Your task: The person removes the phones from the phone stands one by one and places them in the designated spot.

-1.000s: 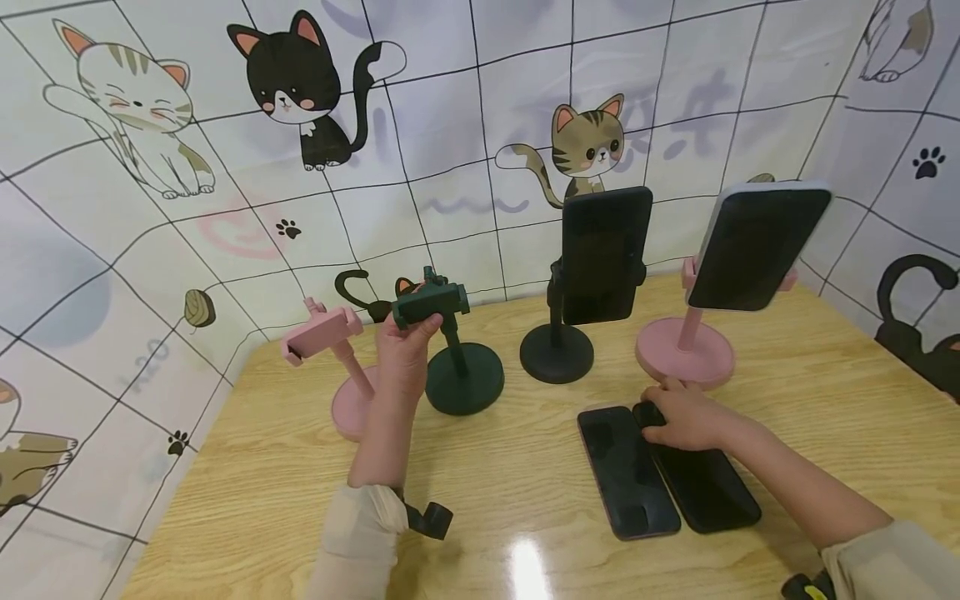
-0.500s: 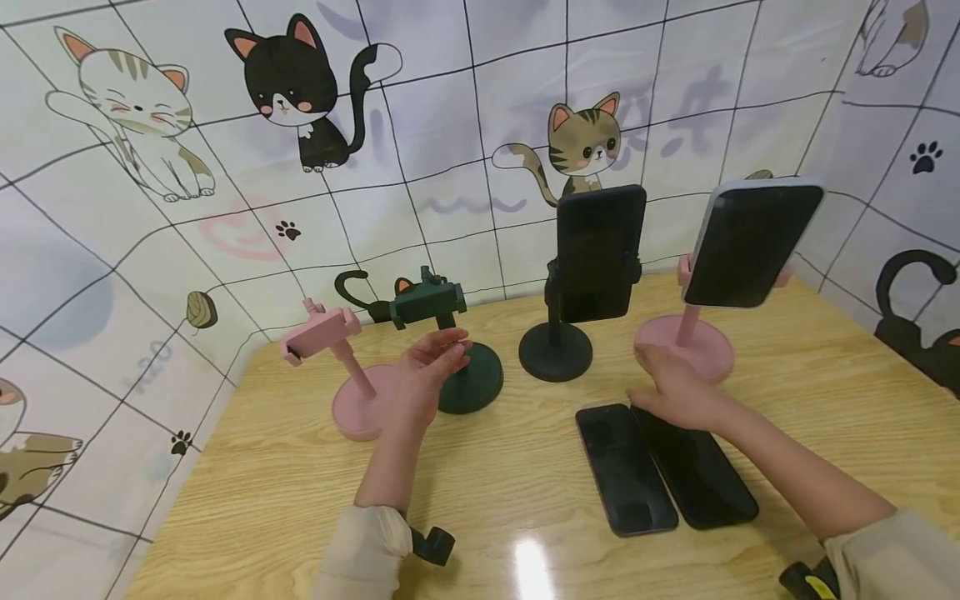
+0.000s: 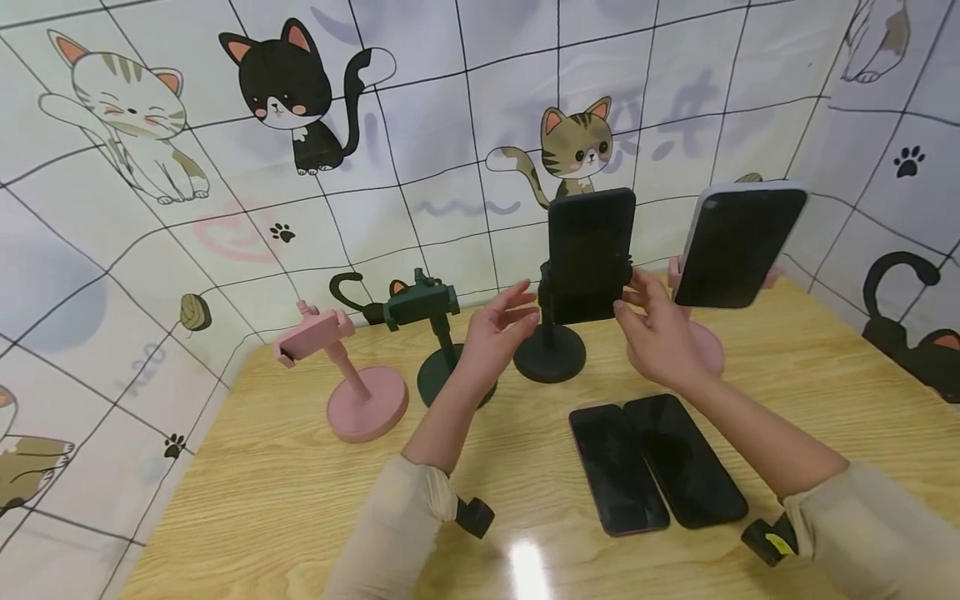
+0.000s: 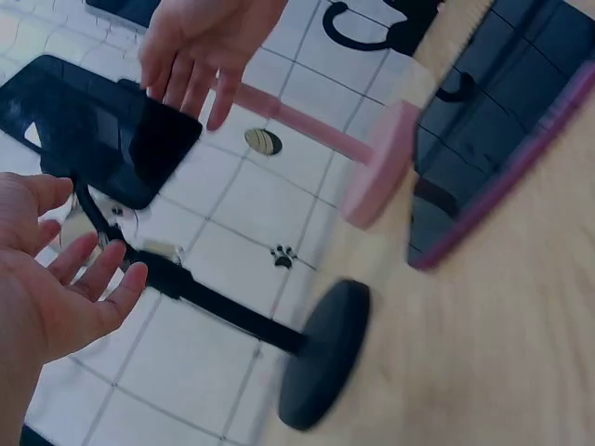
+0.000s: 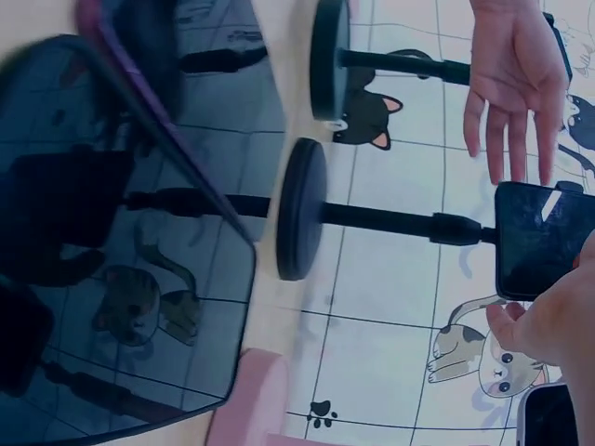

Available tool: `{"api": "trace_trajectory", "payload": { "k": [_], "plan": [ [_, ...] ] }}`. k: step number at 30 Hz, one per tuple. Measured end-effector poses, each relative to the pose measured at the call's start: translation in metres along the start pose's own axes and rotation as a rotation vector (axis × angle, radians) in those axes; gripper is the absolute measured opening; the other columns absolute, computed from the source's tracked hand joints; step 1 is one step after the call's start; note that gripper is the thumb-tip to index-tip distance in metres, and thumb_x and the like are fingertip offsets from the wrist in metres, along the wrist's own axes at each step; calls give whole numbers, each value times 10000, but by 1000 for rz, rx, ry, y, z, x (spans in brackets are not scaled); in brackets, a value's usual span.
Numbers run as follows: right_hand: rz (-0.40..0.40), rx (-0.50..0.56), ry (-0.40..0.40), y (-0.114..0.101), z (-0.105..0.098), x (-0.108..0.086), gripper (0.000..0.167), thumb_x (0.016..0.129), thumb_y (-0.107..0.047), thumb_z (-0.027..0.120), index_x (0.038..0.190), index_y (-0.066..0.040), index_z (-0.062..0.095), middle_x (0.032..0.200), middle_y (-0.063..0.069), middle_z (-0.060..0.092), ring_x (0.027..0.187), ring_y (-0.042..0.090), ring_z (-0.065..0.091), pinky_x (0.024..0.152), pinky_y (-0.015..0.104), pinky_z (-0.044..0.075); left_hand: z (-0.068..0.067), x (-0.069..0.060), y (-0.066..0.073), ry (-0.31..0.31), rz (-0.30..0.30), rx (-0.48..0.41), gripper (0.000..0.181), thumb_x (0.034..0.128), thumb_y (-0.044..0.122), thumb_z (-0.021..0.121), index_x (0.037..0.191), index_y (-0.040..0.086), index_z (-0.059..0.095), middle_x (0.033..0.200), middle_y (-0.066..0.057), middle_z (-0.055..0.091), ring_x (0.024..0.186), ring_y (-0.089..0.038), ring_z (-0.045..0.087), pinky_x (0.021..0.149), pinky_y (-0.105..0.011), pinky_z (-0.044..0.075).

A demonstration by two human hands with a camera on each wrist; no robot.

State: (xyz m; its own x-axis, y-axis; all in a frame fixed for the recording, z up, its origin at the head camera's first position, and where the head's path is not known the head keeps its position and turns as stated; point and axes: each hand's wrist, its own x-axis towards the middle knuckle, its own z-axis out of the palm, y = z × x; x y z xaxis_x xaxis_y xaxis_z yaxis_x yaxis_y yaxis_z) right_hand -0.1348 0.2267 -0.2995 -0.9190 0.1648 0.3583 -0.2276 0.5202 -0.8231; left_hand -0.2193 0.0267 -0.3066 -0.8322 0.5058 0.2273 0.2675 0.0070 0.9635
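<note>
A black phone (image 3: 592, 258) stands upright in the clamp of a black phone stand (image 3: 550, 354). To the left of that stand is my left hand (image 3: 495, 333), fingers spread and loosely bent, with nothing in it. My right hand (image 3: 660, 337) is at the phone's lower right edge, thumb in front and fingers reaching behind toward the clamp. In the right wrist view the thumb (image 5: 505, 321) lies close to the phone's edge; contact is hard to tell. From the left wrist, both hands flank the phone (image 4: 102, 125).
Two phones lie flat side by side, the left one (image 3: 618, 471) and the right one (image 3: 686, 462). Leftward stand a green phone stand (image 3: 423, 304) and a pink one (image 3: 366, 404), both without phones. Right, a pink stand (image 3: 708, 350) bears a white-edged phone (image 3: 738, 246).
My left hand has let go of the green stand's clamp and moved right to the black stand. My right hand has risen from the flat phones to the upright black phone.
</note>
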Motion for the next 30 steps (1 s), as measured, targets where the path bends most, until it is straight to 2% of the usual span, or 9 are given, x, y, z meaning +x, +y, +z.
{"api": "trace_trajectory", "payload": {
  "k": [3,5,9,12,17,22,25,28,30],
  "plan": [
    [5,9,-24,-3,-1,5,558,983,-254,333,1434,-45,80,1450,198,182,1303,370,253,994,532,264,7,9,12,-18,3,0,520,890,115,561,1374,179,381,1285,-88,486,1132,-194,514,879,-308,454],
    [-24,17,-24,-5,-2,9,529,989,-227,314,1434,-53,87,1451,193,171,1304,375,246,997,539,256,11,11,22,-19,-6,2,519,892,113,558,1375,172,381,1278,-91,491,1118,-194,523,876,-309,458],
    [-98,-8,-2,-7,-5,15,451,985,-143,319,1400,-7,203,1379,224,308,1239,378,351,978,530,298,18,10,38,-22,13,32,469,895,87,547,1344,82,414,1204,-143,534,1051,-226,553,845,-301,476],
    [-113,-35,4,-6,-8,18,406,978,-107,332,1360,21,281,1295,245,413,1164,358,434,957,509,339,21,9,43,-20,33,51,423,896,62,538,1307,25,445,1149,-181,557,1010,-253,573,824,-287,483],
    [-101,-40,-18,-5,-11,18,389,964,-75,373,1330,46,319,1255,254,453,1130,339,472,932,456,368,21,7,44,-6,26,40,394,885,42,548,1270,-15,480,1129,-207,566,993,-282,594,807,-293,495],
    [-103,-63,-34,-7,-11,17,364,947,-34,401,1298,48,347,1234,235,476,1040,278,501,903,266,424,17,12,29,-3,53,34,410,869,25,565,1272,5,493,1109,-192,580,963,-272,613,791,-306,502],
    [-116,-51,-51,-8,-11,16,340,937,2,400,1272,44,358,1235,218,473,1046,262,484,922,283,412,15,16,19,-1,72,35,422,863,22,572,1279,32,496,1108,-180,588,951,-257,619,786,-303,503],
    [-134,-46,-53,-7,-10,14,321,929,26,401,1249,39,369,1238,202,472,1071,262,476,932,412,374,14,15,15,2,95,44,425,859,17,576,1276,34,499,1119,-167,596,952,-233,622,782,-302,504],
    [-148,-42,-55,-7,-9,13,319,925,41,400,1242,46,370,1243,203,467,1128,275,460,936,426,357,14,14,15,8,100,48,420,855,18,582,1268,39,511,1123,-151,604,954,-216,623,779,-298,505]
  ]
}}
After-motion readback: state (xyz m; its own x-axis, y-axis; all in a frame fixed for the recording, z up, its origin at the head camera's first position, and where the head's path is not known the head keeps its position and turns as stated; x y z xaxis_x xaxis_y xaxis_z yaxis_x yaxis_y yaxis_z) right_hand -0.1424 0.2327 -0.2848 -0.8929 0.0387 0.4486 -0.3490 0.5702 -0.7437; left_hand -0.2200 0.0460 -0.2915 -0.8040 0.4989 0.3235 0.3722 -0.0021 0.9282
